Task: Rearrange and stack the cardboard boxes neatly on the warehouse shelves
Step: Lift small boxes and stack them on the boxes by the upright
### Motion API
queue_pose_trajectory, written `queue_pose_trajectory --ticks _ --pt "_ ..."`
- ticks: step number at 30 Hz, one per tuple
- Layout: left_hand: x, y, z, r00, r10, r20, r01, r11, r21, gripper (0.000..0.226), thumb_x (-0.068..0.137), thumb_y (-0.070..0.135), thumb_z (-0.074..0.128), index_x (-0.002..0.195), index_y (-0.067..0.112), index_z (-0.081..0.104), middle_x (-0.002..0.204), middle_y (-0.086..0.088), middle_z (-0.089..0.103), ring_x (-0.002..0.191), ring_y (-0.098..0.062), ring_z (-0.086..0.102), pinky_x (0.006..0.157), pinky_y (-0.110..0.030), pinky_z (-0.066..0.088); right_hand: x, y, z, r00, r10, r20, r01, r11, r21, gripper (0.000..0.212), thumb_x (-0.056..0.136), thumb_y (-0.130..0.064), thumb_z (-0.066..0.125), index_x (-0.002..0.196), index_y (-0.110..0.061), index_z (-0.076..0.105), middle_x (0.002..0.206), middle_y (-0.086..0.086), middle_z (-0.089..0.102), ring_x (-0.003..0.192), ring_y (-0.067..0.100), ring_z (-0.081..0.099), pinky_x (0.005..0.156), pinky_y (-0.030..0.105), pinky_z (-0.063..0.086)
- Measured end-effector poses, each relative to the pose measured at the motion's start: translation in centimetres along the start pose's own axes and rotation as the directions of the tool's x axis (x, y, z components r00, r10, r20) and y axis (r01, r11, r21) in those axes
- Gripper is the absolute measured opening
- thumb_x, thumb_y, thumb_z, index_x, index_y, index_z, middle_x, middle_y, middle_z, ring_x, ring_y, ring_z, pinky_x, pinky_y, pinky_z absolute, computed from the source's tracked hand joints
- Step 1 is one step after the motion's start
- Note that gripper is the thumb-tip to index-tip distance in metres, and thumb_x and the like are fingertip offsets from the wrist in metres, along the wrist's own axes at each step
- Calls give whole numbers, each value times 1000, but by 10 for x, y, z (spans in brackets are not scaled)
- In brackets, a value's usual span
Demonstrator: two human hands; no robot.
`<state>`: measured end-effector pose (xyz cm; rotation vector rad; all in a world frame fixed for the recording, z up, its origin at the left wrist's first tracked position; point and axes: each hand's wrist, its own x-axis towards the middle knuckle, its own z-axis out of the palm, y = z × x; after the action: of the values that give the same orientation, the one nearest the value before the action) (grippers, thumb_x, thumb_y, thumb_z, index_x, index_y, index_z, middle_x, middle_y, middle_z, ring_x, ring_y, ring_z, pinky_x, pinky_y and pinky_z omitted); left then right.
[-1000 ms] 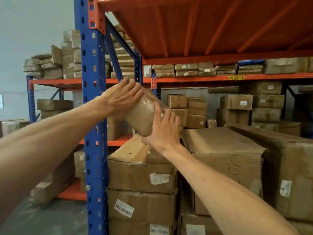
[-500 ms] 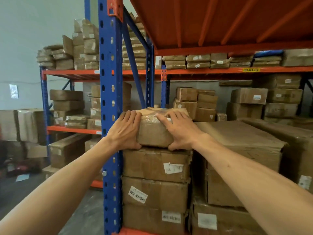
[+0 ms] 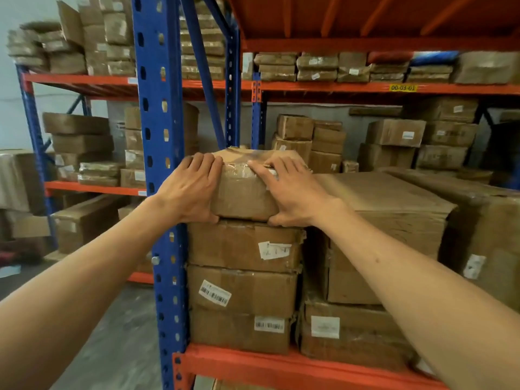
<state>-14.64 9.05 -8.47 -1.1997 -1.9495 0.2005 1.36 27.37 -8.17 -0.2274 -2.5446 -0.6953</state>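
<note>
Beside the blue upright, the left hand and right hand clamp a taped box, fingers spread over its top corners, seating it square on the stack right of that upright; stack labels show unreadable barcodes; beyond, a yellow tag reads roughly 00-03-01

An orange shelf beam fixed to a blue upright carries two stacks of cardboard boxes. A labelled bottom box sits directly on the near left of the shelf, just beside the upright; a wider taped box rests to its right. On the far rack, another orange shelf bears more boxes.
</note>
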Motion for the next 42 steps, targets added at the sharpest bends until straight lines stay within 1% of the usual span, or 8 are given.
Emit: queue_pose_trajectory --ticks 8,12,15,19,22,28,36,42 --pt "-5 -4 -19 979 15 205 -6 999 -45 121 75 69 71 157 5 10 151 -15 34 139 -33 36 120 -44 30 -40 -20 -6 991 115 -75 -84 942 325 100 89 -52 74 167 -26 18 174 10 12 160 30 5 131 49 3" --pt "1 16 -33 967 -60 249 86 992 -93 134 75 78 67 160 5 -7 161 -27 18 150 -47 19 125 -57 12 -106 -4 -2 914 370 -167 -276 868 412 92 93 -50 71 165 -25 21 174 11 9 160 28 3 131 51 2" --pt "5 50 -47 985 -27 171 74 958 -278 135 78 80 62 161 12 -19 168 -28 -7 156 -46 -5 126 -55 0 -161 27 1 712 675 -192 -510 686 518 80 96 -50 68 161 -25 28 170 10 17 157 28 14 127 48 11" --pt "21 121 -80 998 50 -43 -64 889 -453 118 84 74 60 164 17 -4 170 -22 1 156 -42 8 122 -55 27 -225 64 4 310 940 141 -627 91 774 65 105 -56 51 158 -21 35 162 10 36 147 33 39 118 45 34" --pt "40 178 -102 998 48 -48 -66 852 -520 104 89 69 58 165 20 6 166 -20 21 149 -40 30 108 -52 45 -256 85 20 148 885 442 -553 -297 778 67 108 -63 35 162 -23 37 166 6 41 150 32 40 120 46 31" --pt "85 235 -104 912 -78 403 353 651 -672 100 90 84 36 166 23 12 168 -24 14 149 -47 30 118 -56 31 -281 99 65 145 580 802 -401 -707 583 79 105 -70 31 167 -20 28 163 21 42 140 44 51 112 54 46" --pt "105 255 -70 703 -448 552 669 154 -727 58 105 45 40 143 2 50 137 -22 57 122 -41 57 104 -52 50 -244 116 79 103 425 899 -264 -860 436 56 112 -38 35 164 -20 30 168 15 33 153 46 32 121 72 26" --pt "88 254 -83 578 -505 641 693 -111 -712 48 106 34 44 138 0 53 131 -19 60 117 -39 60 104 -49 52 -236 111 74 52 473 880 -183 -862 473 51 93 -55 58 131 -22 64 120 9 70 105 35 63 95 52 54"
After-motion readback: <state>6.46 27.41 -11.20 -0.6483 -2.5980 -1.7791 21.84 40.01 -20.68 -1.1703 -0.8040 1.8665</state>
